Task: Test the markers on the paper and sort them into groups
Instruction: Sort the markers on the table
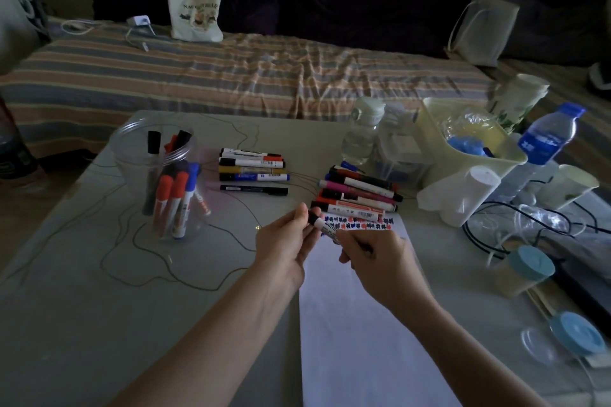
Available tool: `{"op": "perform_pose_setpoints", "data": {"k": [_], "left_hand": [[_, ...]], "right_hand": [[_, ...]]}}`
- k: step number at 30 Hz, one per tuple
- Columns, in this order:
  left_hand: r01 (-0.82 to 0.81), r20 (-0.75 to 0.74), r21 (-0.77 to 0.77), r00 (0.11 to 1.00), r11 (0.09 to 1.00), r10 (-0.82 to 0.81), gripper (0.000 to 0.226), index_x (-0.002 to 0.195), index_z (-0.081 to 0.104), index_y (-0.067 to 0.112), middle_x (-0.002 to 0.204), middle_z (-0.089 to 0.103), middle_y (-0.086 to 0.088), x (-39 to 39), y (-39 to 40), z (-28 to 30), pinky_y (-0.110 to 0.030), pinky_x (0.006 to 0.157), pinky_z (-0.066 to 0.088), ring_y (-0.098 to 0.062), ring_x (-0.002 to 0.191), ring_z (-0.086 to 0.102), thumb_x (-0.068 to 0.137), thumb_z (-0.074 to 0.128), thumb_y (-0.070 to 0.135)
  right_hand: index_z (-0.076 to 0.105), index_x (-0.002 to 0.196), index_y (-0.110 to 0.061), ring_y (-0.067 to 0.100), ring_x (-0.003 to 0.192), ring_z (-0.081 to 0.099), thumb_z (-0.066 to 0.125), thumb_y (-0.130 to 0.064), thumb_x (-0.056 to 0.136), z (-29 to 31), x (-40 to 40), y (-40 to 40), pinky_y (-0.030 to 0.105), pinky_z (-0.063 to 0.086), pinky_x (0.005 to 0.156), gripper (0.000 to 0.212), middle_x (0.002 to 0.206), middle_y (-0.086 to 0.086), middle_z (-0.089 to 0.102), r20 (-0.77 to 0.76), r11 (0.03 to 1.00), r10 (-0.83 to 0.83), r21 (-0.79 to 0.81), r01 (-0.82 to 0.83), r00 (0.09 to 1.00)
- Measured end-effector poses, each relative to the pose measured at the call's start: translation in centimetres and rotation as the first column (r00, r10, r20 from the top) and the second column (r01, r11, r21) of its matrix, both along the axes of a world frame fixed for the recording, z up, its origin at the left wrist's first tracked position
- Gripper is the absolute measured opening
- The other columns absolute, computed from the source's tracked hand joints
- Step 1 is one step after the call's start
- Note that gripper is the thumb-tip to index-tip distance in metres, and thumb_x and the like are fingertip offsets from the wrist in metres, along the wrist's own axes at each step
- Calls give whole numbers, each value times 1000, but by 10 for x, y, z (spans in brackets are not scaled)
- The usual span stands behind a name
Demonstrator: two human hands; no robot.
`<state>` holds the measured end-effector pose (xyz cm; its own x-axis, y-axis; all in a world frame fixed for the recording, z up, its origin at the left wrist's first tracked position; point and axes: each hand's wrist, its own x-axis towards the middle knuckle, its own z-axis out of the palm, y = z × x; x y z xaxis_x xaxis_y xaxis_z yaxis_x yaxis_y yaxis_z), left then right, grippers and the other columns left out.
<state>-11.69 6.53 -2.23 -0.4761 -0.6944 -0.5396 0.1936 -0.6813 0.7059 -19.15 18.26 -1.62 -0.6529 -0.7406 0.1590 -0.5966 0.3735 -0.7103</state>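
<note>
both hands (284,241) (373,258) grip marker (322,223) over paper (363,324), prob capped

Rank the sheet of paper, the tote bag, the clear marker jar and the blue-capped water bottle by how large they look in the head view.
1. Sheet of paper, largest, though nearest the camera.
2. Tote bag, though farthest away.
3. Clear marker jar and water bottle look too alike to rank.
</note>
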Motion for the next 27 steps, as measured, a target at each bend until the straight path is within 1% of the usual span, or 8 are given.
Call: {"op": "perform_pose_setpoints", "data": {"k": [4,6,8,10,16,19,22,27], "left_hand": [[260,196,-489,963,833,-186,15,101,66,13,90,74,0,8,4,-8,-24,72,58,-10,85,70,94,59,24],[455,417,-789,890,412,-183,15,102,64,16,88,71,5,16,1,-15,-21,69,55,-5,77,66,94,58,28],[560,550,-828,818,13,-167,15,102,65,18,89,67,6,23,-5,-20,-22,68,50,-5,79,60,96,56,28],[598,609,-792,763,-121,-215,15,100,66,17,89,64,8,29,-5,-20,-18,67,45,-6,82,57,97,54,26],[606,563,-793,768,61,-304,17,100,68,24,86,71,1,38,-9,-16,-42,72,53,-22,78,65,96,54,32],[640,584,-765,737,73,-339,20,95,69,24,78,68,-2,39,-10,-15,-36,64,49,-23,71,63,97,52,35],[681,654,-720,731,135,-197,21,85,66,27,66,59,9,50,-39,-14,-16,55,36,-4,60,54,97,51,34],[749,714,-649,660,134,-235,5,94,65,27,86,68,14,79,-60,-27,-20,72,48,5,79,62,93,60,25]], "right_hand": [[65,87,-25,3,54,55,49,-26,101,-9,-12,13,20,46,52,21,70,-8,65,211,987,75,125,-103,975],[63,104,-25,2,53,51,46,-31,101,-12,-14,20,21,43,51,18,74,-5,65,337,962,135,179,-204,932],[62,109,-28,3,54,49,46,-37,101,-12,-17,26,21,41,52,20,72,-6,62,245,941,203,218,-258,948],[66,107,-26,8,56,53,50,-33,99,-10,-19,32,23,44,56,19,71,-7,62,85,934,267,222,-279,960],[71,106,-21,14,55,53,65,-26,92,-14,-21,36,40,48,47,16,67,-5,61,-407,956,286,66,-285,868],[69,107,-18,18,59,57,67,-24,90,-14,-20,33,40,50,45,18,73,-3,63,-553,950,304,119,-288,776],[72,105,-16,21,70,66,73,-21,85,-14,-38,50,39,56,52,21,83,-1,69,-601,973,212,56,-224,771],[73,109,-21,7,66,64,59,-38,90,-25,-50,60,27,55,60,28,83,-8,69,-356,988,139,110,-106,924]]}}
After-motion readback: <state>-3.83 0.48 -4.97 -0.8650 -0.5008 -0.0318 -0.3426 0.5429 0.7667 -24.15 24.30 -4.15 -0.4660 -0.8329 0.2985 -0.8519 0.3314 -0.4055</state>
